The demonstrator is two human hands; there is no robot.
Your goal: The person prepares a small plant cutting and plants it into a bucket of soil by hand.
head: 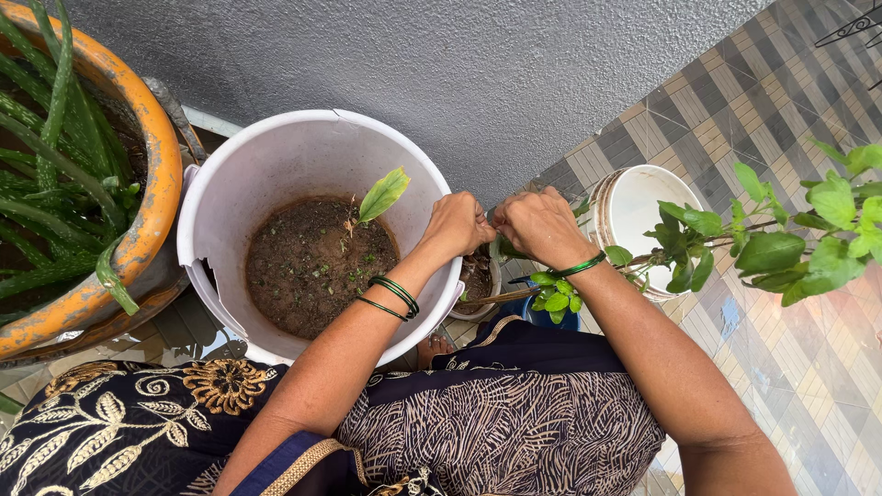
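Between the large white bucket (230, 184) and the smaller white bucket (643, 207), both hands are brought together over a small pot of soil (478, 280) standing on the tiled floor (808, 367); the left hand (457, 223) is curled with fingers drawn in, and the right hand (542, 225) is likewise closed with fingertips meeting those of the left, so that something small appears to be pinched between them; what is clamped cannot be told, since it is hidden by the knuckles. Green bangles (393, 296) are worn on the left wrist and one green bangle (581, 267) on the right. The small pot is placed just beside the rim of the large bucket, directly beneath the hands, presumably so that anything dropped falls onto soil. Within the large bucket, dark soil (312, 262) fills the lower part and a single-leaved seedling (381, 195) stands upright near its far edge. A leafy branch (781, 243) extends from the right across the smaller bucket; an orange planter (152, 184) holding an aloe plant (55, 165) stands at the left, against the grey wall (478, 73).
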